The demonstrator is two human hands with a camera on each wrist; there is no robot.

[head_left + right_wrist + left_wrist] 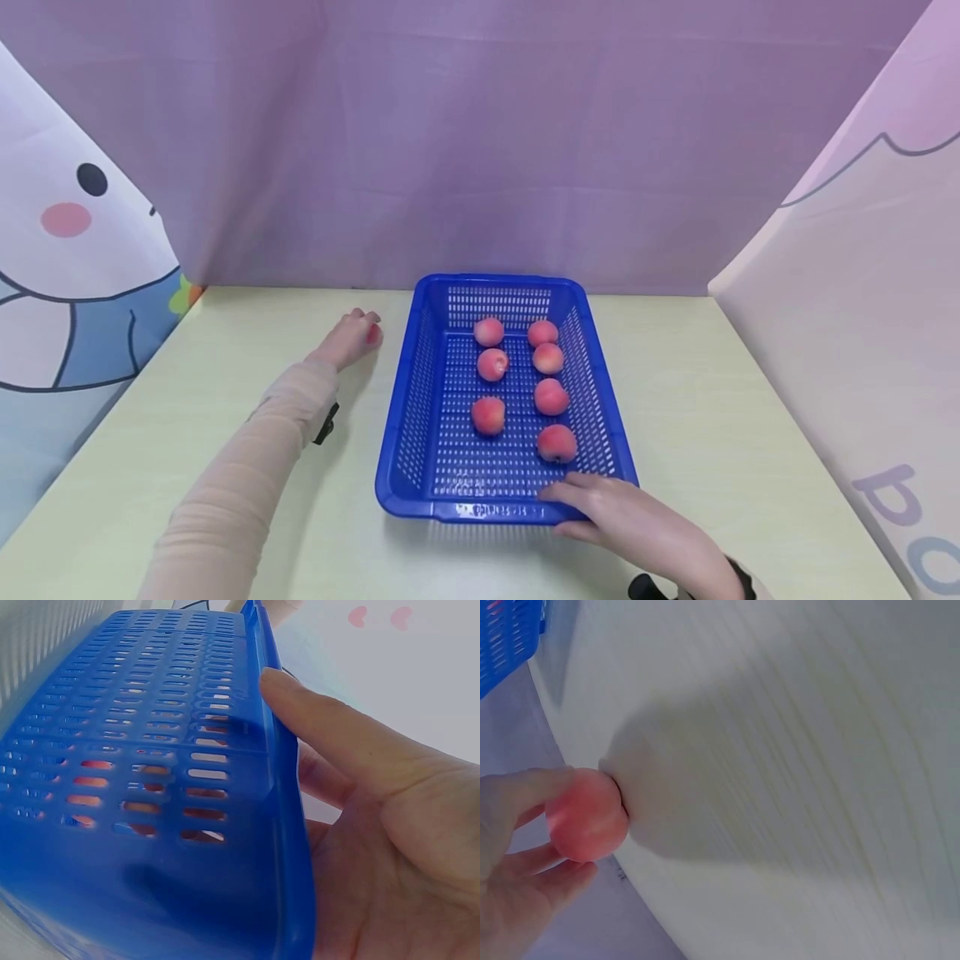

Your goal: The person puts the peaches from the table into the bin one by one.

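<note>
Head view, left hand point(351, 335) grip pinching peach point(372, 335); right hand point(637, 521) fingers spread on blue basket point(405, 433) rim; seven peaches inside

head view looking down, wrist views close, sharing basket point(420, 392)
</note>
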